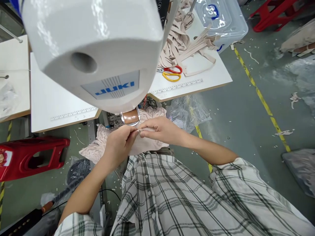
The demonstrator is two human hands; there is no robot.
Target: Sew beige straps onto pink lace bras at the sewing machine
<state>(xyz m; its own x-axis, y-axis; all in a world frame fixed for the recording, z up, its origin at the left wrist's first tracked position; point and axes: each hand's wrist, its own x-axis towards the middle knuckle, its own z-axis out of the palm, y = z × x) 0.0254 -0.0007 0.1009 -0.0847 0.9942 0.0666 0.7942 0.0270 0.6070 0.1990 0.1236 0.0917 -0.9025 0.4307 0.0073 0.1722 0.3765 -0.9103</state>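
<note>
A pale pink lace garment (145, 146) hangs in front of the sewing machine (98, 72), bunched over my lap. My left hand (120, 141) pinches its upper edge between thumb and fingers. Close beside it, my right hand (163, 131) grips the same edge, fingertips nearly touching those of the left. Just above the fingertips is the machine's metal-rimmed brown part (131, 117). The machine's head hides the needle area.
Red-and-yellow scissors (172, 72) and a heap of beige fabric strips (182, 42) lie on the white table (192, 86). Behind stands a clear plastic box (223, 19). A red stool (34, 159) is at left; plastic bags (187, 111) lie on the floor.
</note>
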